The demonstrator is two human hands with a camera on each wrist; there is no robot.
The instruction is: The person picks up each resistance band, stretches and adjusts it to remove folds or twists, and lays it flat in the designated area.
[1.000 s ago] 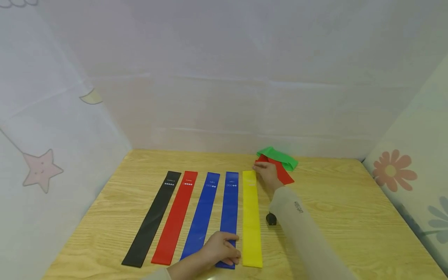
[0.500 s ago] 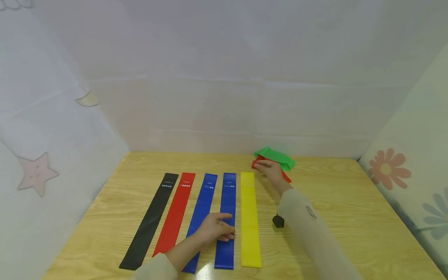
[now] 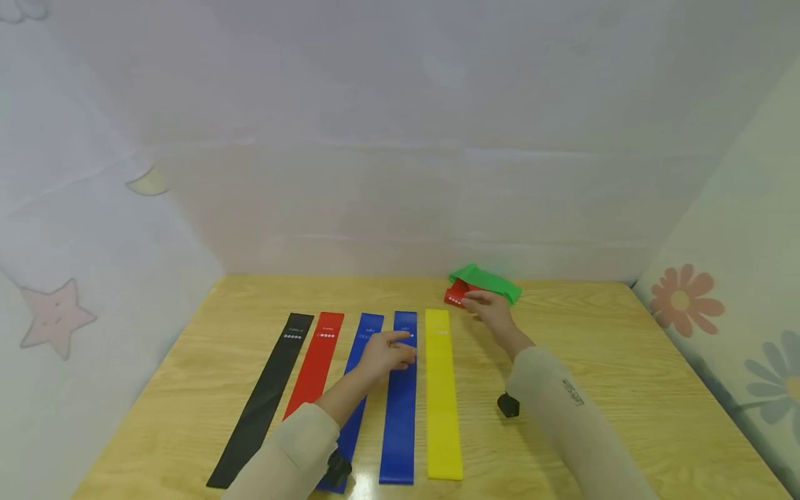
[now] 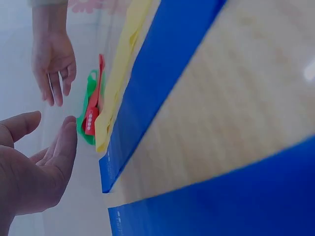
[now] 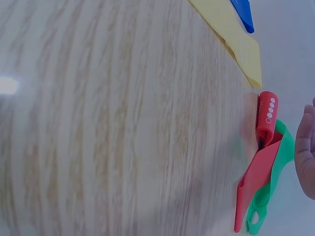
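A person in pale long sleeves is laying out elastic resistance bands on a wooden table (image 3: pixel 594 333), and the row is taking shape. Five are lying flat side by side, running away from the person: a black band (image 3: pixel 262 406), a red band (image 3: pixel 315 361), a blue band (image 3: pixel 365 330), a second blue band (image 3: pixel 400 410) and a yellow band (image 3: pixel 442 396), each with its small white dot marking at the far end.

The left hand (image 3: pixel 384 353) is hovering over the far part of the two blue bands, fingers loose and spread, gripping nothing; the left wrist view is showing an empty palm (image 4: pixel 34 167).

The right hand (image 3: pixel 490 309) is reaching to the back of the table, where a folded red band (image 3: pixel 456 293) and a crumpled green band (image 3: pixel 484 278) are lying in a small heap just beyond the far end of the yellow band. Its fingers are straight and slightly parted above the heap; in the right wrist view they are standing clear of the red loop (image 5: pixel 267 120), so nothing is being held.

Judging by the layout, most of the work is done: five bands are straightened and lined up, while the two at the back are waiting to be unfolded and added beside the yellow one.
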